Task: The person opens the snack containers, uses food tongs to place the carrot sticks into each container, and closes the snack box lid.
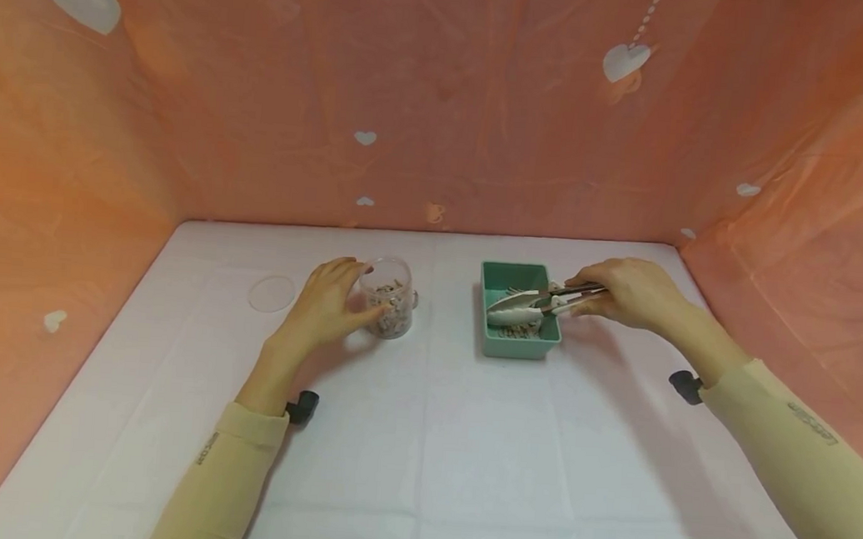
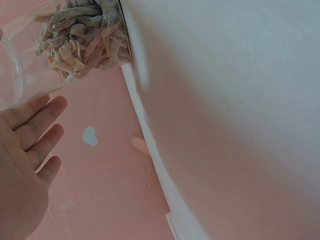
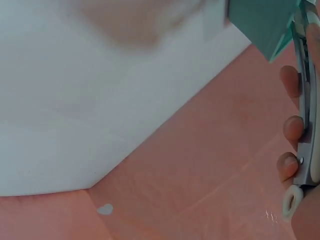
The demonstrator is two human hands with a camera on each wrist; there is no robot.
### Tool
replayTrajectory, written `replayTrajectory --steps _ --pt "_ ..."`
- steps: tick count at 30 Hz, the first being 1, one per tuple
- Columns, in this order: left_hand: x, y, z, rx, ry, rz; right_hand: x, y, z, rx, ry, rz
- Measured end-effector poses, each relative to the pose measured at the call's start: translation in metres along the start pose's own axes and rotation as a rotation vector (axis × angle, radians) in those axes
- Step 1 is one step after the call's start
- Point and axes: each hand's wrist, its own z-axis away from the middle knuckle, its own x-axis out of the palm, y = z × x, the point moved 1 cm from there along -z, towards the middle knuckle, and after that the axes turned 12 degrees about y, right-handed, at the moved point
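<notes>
On the left of the table, my left hand (image 1: 329,306) holds a clear jar (image 1: 392,271) between thumb and fingers. Wrinkled grey-brown dried pieces (image 2: 85,40) fill its lower part. My right hand (image 1: 634,292) grips metal tongs (image 1: 583,293) with pale scalloped heads. The heads reach down into a green rectangular box (image 1: 514,348), over more of the dried pieces (image 1: 521,332) on its floor. In the right wrist view, fingers (image 3: 293,128) wrap the tongs' handles, and a pale loop shows at the handle end.
A thin, clear round lid (image 1: 272,293) lies on the white tablecloth (image 1: 420,436) left of the jar. A pinkish-orange curtain (image 1: 444,95) with white hearts stands behind the table and along both sides.
</notes>
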Motion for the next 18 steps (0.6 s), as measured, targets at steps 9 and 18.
replayTrajectory --steps 9,18 --pt "0.001 0.001 0.0 0.008 0.011 0.003 -0.02 0.004 0.005 -0.032 0.116 0.012" --pt "0.001 0.0 0.001 0.001 0.003 0.004 -0.034 0.007 0.006 -0.052 0.238 0.02"
